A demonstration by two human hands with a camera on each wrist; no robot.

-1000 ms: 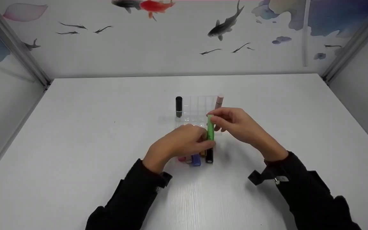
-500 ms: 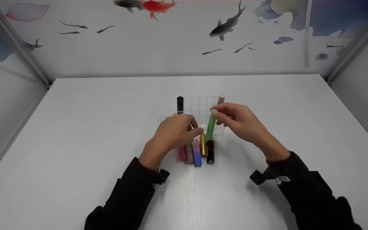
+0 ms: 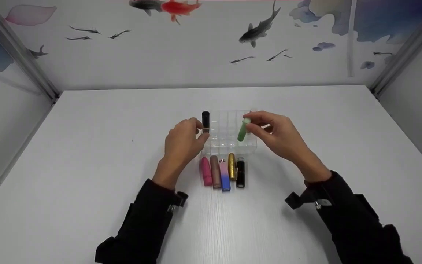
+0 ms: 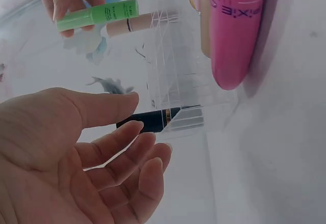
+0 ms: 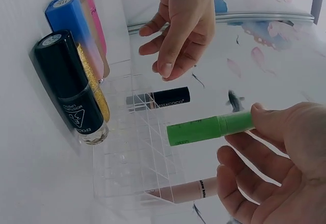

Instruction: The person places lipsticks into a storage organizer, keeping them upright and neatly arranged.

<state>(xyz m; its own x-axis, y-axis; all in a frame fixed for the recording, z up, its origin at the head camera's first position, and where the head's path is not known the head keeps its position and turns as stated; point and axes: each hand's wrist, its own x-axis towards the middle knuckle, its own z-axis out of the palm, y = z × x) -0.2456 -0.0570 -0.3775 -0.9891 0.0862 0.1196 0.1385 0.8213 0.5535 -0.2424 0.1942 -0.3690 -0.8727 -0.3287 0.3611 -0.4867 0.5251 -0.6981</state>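
My right hand [image 3: 278, 136] pinches a green lipstick tube [image 3: 242, 132] by its upper end, between thumb and fingertips. The tube hangs tilted above the clear compartment organizer [image 3: 247, 149], apart from it in the right wrist view. My left hand [image 3: 182, 142] is at the organizer's left side with thumb and fingers loosely bent and nothing between them. Beside its fingertips a black lipstick [image 5: 172, 96] stands in a corner compartment; the right wrist view shows a gap between them. A pale pink tube [image 5: 191, 191] stands in the organizer's right side, hidden behind my right hand in the head view.
Before the organizer several tubes lie in a row on the white table [image 3: 104, 183]: pink [image 3: 206, 171], brownish [image 3: 215, 172], pink-and-blue [image 3: 225, 176], gold [image 3: 232, 167] and black with a clear end [image 3: 240, 174]. A fish-patterned panel [image 3: 181, 55] stands behind the table.
My left hand has come off the green tube and moved left and forward to beside the black lipstick. My right hand has carried the green tube forward, from above the row to above the organizer.
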